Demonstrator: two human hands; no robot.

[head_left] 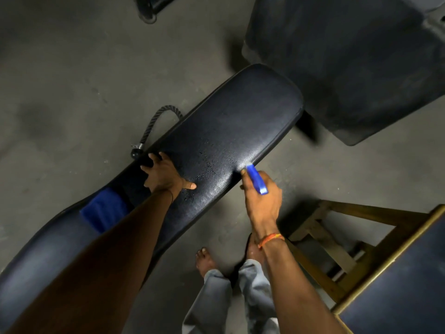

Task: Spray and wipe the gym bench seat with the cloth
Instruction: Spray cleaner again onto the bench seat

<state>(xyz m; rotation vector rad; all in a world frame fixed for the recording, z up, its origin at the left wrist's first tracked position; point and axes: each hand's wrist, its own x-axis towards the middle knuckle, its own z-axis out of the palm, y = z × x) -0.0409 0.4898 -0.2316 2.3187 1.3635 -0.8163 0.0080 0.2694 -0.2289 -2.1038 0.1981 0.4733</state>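
Observation:
The black padded gym bench seat (240, 121) runs diagonally from lower left to upper right, with spray droplets glistening near its middle. My right hand (262, 201) grips a spray bottle with a blue head (256, 179), its nozzle aimed at the seat's near edge. My left hand (163, 174) lies flat on the seat with fingers spread, its fingertips over the far edge. A blue cloth (103, 210) lies on the bench behind my left forearm, partly hidden by it.
A black rope handle (154, 126) lies on the concrete floor beyond the bench. A dark padded bench (349, 68) fills the upper right. A wooden-framed stool (337, 249) stands at the lower right. My bare feet (204, 259) are beside the bench.

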